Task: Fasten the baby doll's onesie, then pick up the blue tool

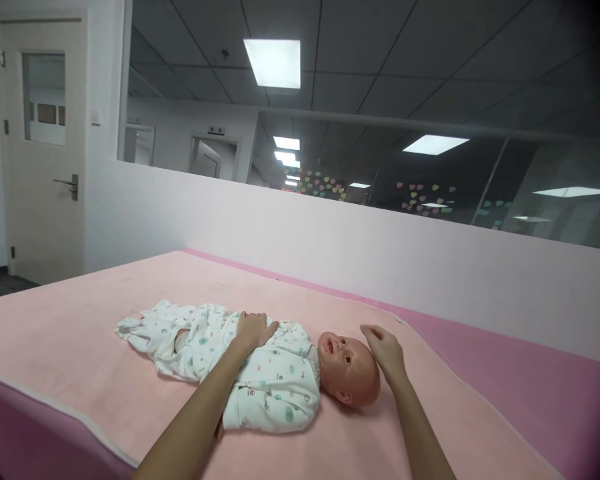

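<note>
Head view: the baby doll (273, 367) lies lengthwise across the lower centre, feet left, head right; the left hand (255, 331) rests on its torso, grip unclear; the right hand (386, 350), loosely curled, seemingly released, is nearer its head.

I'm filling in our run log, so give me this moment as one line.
doll: lying on pink mat, in patterned outfit | left hand: resting on outfit | right hand: by head, contact unclear
</note>
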Available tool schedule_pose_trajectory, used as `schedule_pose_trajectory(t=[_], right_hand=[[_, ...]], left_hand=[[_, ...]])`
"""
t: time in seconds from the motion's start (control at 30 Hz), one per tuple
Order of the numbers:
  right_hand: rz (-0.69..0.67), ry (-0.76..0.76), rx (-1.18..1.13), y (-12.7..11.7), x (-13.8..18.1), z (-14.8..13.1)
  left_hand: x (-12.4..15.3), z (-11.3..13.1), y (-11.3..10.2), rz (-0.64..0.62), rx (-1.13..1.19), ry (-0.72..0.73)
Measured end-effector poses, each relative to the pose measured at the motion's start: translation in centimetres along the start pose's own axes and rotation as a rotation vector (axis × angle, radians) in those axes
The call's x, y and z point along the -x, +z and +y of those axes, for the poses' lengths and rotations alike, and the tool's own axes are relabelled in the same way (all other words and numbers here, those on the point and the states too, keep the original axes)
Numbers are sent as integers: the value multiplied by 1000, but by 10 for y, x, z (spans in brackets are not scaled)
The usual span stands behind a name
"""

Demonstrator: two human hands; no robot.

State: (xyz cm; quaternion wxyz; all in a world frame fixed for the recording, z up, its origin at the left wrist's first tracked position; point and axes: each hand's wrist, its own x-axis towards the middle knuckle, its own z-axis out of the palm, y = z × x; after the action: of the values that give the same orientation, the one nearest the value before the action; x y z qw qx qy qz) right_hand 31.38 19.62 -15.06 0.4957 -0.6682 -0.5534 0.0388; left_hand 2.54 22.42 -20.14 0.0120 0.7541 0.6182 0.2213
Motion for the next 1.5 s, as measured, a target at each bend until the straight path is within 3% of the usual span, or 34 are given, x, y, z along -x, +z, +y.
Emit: schedule_pose_trajectory(t=[0.13,0.27,0.4,1.1,1.27,1.5], right_hand=[[-263,219,-383,4,5,32],[-495,358,-675,10,18,29],[-623,433,-756,8,25,23],[-482,396,-739,7,30,28],[-387,331,-748,9,31,30],[-449,356,-735,7,35,26]], left_hand=[[2,1,-2,19,11,-1],[3,2,-3,25,4,-9],[2,1,-2,37,12,-13],[1,0,-4,15,8,-26],[1,-1,-5,-3,11,-19],[1,-1,-6,-19,6,-19]])
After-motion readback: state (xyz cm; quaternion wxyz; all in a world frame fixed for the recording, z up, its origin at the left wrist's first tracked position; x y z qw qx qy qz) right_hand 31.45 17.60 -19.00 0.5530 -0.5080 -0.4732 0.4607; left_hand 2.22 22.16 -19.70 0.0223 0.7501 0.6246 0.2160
